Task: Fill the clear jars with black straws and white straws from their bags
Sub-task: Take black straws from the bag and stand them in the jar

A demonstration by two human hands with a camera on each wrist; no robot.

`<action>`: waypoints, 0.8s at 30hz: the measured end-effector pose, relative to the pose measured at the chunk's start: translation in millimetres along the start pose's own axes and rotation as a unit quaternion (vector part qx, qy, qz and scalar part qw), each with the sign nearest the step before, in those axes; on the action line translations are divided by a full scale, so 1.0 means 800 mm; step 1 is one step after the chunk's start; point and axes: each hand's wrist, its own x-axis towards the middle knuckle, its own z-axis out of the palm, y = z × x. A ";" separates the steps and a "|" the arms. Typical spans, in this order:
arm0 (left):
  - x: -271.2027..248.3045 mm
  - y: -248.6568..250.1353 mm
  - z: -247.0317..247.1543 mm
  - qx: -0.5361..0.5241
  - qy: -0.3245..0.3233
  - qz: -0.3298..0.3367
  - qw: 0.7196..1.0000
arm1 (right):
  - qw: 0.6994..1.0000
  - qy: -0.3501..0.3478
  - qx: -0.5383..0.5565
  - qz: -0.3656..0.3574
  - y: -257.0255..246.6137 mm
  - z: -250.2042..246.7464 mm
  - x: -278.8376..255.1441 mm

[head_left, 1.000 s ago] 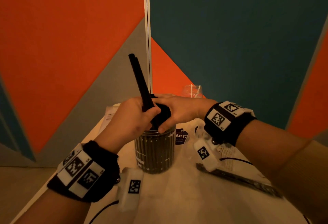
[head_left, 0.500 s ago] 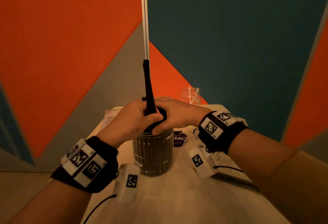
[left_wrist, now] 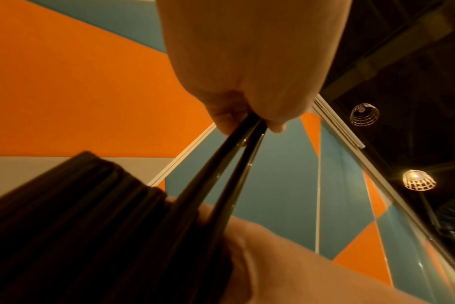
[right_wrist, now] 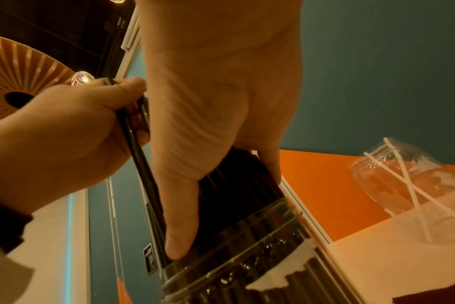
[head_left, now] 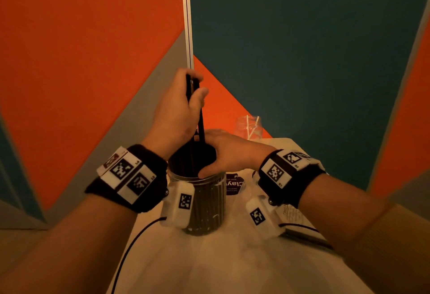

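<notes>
A clear jar [head_left: 207, 203] packed with black straws [head_left: 186, 161] stands mid-table. My right hand [head_left: 210, 161] cups the bundle that sticks out of the jar's mouth, thumb [right_wrist: 181, 226] down the near side, other fingers curled round the far side. My left hand [head_left: 194, 90] is raised above the jar and pinches two loose black straws [left_wrist: 237, 164] near their tops. Their lower ends reach into the bundle beside my right hand [left_wrist: 286, 263]. A second clear jar [head_left: 249, 126] at the back holds two white straws [right_wrist: 408, 185].
The white table [head_left: 232, 265] narrows toward orange and teal wall panels. A flat plastic bag [head_left: 300, 231] lies under my right wrist, with a purple label [head_left: 233, 185] near the jar. A black cable [head_left: 132, 249] trails off the front left.
My left hand has risen from the jar's mouth to the upper ends of the loose straws, which now stand more upright. My right hand stays on the bundle.
</notes>
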 end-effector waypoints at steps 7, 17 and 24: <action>-0.034 -0.040 0.017 -0.023 0.004 0.009 1.000 | 1.000 0.016 -0.010 -0.007 0.002 0.001 -0.003; -0.065 -0.066 0.004 0.037 -0.061 0.022 0.997 | 1.000 0.018 0.014 -0.007 -0.005 -0.003 -0.003; 0.000 -0.007 0.007 0.224 -0.190 0.050 0.955 | 0.996 0.048 0.067 -0.027 -0.002 -0.001 -0.005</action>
